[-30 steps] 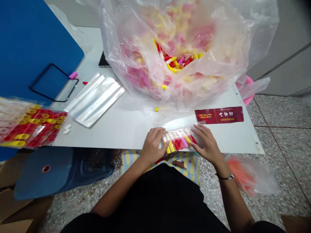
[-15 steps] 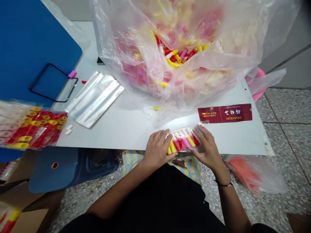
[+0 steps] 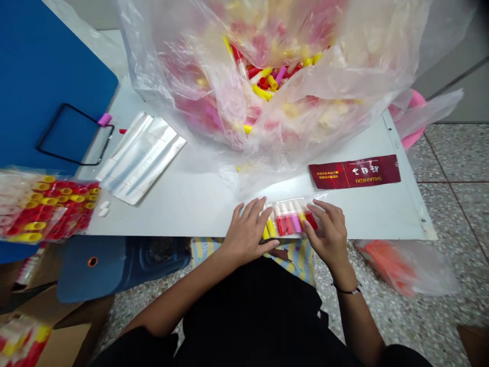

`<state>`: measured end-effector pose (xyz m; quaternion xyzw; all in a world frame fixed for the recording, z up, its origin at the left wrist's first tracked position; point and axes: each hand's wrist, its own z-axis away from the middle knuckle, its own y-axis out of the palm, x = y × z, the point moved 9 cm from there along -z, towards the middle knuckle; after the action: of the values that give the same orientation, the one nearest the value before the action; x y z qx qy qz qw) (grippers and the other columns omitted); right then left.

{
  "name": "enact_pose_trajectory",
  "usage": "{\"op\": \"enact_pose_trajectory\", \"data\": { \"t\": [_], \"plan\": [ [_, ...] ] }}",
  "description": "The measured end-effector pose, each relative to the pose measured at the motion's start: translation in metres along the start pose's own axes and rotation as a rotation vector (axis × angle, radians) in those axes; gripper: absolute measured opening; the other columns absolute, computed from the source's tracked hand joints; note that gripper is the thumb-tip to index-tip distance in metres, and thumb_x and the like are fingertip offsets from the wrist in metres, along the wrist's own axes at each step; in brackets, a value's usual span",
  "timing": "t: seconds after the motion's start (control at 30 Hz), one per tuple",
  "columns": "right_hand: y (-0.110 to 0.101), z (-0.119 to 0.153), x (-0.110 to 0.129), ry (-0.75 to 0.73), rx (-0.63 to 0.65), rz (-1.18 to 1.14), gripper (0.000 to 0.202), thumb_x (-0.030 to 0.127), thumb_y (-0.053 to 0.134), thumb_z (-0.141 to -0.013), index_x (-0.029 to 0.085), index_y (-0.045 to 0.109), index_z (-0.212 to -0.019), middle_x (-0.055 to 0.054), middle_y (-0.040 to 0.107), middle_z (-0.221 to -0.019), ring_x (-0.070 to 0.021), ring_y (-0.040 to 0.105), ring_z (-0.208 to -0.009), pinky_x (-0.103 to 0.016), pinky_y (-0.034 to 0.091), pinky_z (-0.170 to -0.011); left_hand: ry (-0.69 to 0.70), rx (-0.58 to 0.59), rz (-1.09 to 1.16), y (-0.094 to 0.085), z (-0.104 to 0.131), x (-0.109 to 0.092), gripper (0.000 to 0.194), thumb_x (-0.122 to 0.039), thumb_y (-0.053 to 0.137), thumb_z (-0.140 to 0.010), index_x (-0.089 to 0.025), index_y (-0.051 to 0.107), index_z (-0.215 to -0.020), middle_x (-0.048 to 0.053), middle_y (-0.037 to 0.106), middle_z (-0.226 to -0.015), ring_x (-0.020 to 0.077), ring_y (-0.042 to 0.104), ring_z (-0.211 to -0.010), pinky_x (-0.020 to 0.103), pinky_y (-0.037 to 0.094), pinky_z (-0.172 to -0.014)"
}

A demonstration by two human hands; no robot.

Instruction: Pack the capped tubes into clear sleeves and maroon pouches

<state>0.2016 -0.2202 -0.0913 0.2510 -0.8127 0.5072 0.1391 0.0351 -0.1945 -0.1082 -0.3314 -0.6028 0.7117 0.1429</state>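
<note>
A clear plastic packet (image 3: 290, 208) lies flat at the table's front edge, holding a row of several small tubes with white upper ends and yellow, red and pink lower ends. My left hand (image 3: 246, 229) rests over its left end, fingers spread, beside the yellow tubes (image 3: 269, 228). At the other end is my right hand (image 3: 329, 229), its thumb and fingers apart and touching the packet around a dark red tube (image 3: 311, 220). The undersides of both hands are hidden.
A big clear bag (image 3: 183, 102) of loose coloured tubes fills the table's back. A dark red printed card (image 3: 355, 172) lies at right, silvery flat sleeves (image 3: 143, 158) at left. Filled packets (image 3: 57, 204) sit far left by a blue panel (image 3: 46, 66); a stool (image 3: 95, 267) stands below.
The view has shifted slightly. My right hand has moved a little to the right along the packet, and the tubes show more evenly side by side. My left hand stays at the left end.
</note>
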Motion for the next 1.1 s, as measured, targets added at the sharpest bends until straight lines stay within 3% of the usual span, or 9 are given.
{"op": "enact_pose_trajectory", "data": {
  "t": [0.07, 0.2, 0.47, 0.6, 0.7, 0.8, 0.93, 1.0, 1.1],
  "plan": [
    [-0.001, 0.003, 0.007, -0.044, 0.028, 0.033, 0.053, 0.025, 0.057, -0.085, 0.025, 0.042, -0.135, -0.011, 0.051, -0.132, -0.0283, 0.046, -0.125, -0.046, 0.039, -0.101, 0.028, -0.024, 0.007, -0.001, -0.003, -0.003, 0.081, -0.061, 0.051, -0.082, -0.012, 0.029, -0.142, 0.02, 0.027, -0.151, 0.0353, 0.021, -0.14, 0.054, 0.016, -0.11],
    [0.026, 0.016, 0.021, -0.097, 0.295, 0.161, 0.072, 0.042, 0.049, -0.09, 0.02, 0.015, -0.149, -0.014, 0.03, -0.15, -0.0325, 0.024, -0.141, -0.051, 0.029, -0.108, 0.155, 0.021, -0.024, 0.007, -0.012, -0.018, 0.074, -0.057, 0.05, -0.085, -0.021, 0.026, -0.145, 0.015, 0.02, -0.155, 0.0344, 0.011, -0.143, 0.056, 0.011, -0.111],
    [0.04, 0.014, 0.018, 0.046, 0.33, 0.264, 0.078, 0.056, 0.041, -0.089, 0.013, 0.015, -0.148, -0.02, 0.022, -0.152, -0.0354, 0.02, -0.141, -0.056, 0.024, -0.108, 0.19, 0.019, 0.103, -0.003, -0.021, -0.024, 0.057, -0.053, 0.056, -0.083, -0.028, 0.047, -0.134, 0.013, 0.029, -0.151, 0.0381, 0.034, -0.128, 0.055, 0.03, -0.098],
    [0.01, 0.013, 0.009, 0.118, 0.09, 0.149, 0.052, 0.044, 0.044, -0.091, 0.019, 0.039, -0.136, -0.017, 0.039, -0.141, -0.0313, 0.037, -0.132, -0.054, 0.031, -0.105, 0.048, -0.061, 0.288, -0.01, -0.031, -0.008, 0.03, -0.036, 0.045, -0.093, -0.024, 0.059, -0.116, 0.009, 0.05, -0.129, 0.0274, 0.046, -0.112, 0.042, 0.039, -0.09],
    [-0.017, 0.025, -0.008, 0.295, -0.166, 0.114, 0.029, 0.031, 0.05, -0.089, 0.017, 0.055, -0.114, -0.013, 0.059, -0.104, -0.0252, 0.056, -0.099, -0.044, 0.046, -0.086, -0.076, -0.098, 0.449, -0.007, -0.039, 0.007, 0.041, -0.032, 0.056, -0.085, -0.02, 0.049, -0.124, 0.009, 0.054, -0.115, 0.0254, 0.049, -0.103, 0.039, 0.042, -0.086],
    [-0.008, 0.031, -0.009, 0.339, -0.097, 0.098, 0.024, 0.03, 0.052, -0.087, 0.017, 0.058, -0.106, -0.009, 0.061, -0.089, -0.022, 0.056, -0.082, -0.041, 0.047, -0.078, -0.167, -0.042, 0.602, 0.0, -0.045, 0.015, 0.045, -0.028, 0.067, -0.073, -0.019, 0.053, -0.115, 0.006, 0.056, -0.099, 0.0225, 0.053, -0.09, 0.034, 0.044, -0.077],
    [0.007, 0.029, -0.008, 0.462, -0.107, -0.284, 0.043, 0.033, 0.058, -0.084, 0.021, 0.047, -0.124, -0.009, 0.061, -0.103, -0.0193, 0.059, -0.087, -0.037, 0.05, -0.079, -0.176, 0.043, 0.787, 0.002, -0.044, 0.014, 0.01, -0.024, 0.062, -0.072, -0.017, 0.057, -0.077, 0.0, 0.052, -0.075, 0.0149, 0.049, -0.068, 0.026, 0.039, -0.062],
    [0.015, 0.029, -0.017, 0.623, -0.169, -0.559, 0.056, 0.035, 0.06, -0.083, 0.022, 0.037, -0.132, -0.008, 0.062, -0.107, -0.0187, 0.061, -0.092, -0.036, 0.051, -0.083, -0.156, 0.045, 0.9, 0.001, -0.04, 0.01, 0.005, -0.022, 0.056, -0.076, -0.018, 0.054, -0.076, -0.002, 0.05, -0.07, 0.0129, 0.047, -0.064, 0.024, 0.037, -0.059],
    [0.039, 0.022, -0.021, 0.788, -0.105, -0.897, 0.049, 0.04, 0.063, -0.08, 0.02, 0.045, -0.121, -0.008, 0.066, -0.103, -0.0193, 0.064, -0.091, -0.036, 0.053, -0.082, -0.165, 0.026, 1.01, 0.001, -0.035, 0.009, 0.006, -0.024, 0.051, -0.08, -0.018, 0.052, -0.079, -0.004, 0.049, -0.068, 0.0118, 0.047, -0.062, 0.023, 0.036, -0.058]
  ]
}}
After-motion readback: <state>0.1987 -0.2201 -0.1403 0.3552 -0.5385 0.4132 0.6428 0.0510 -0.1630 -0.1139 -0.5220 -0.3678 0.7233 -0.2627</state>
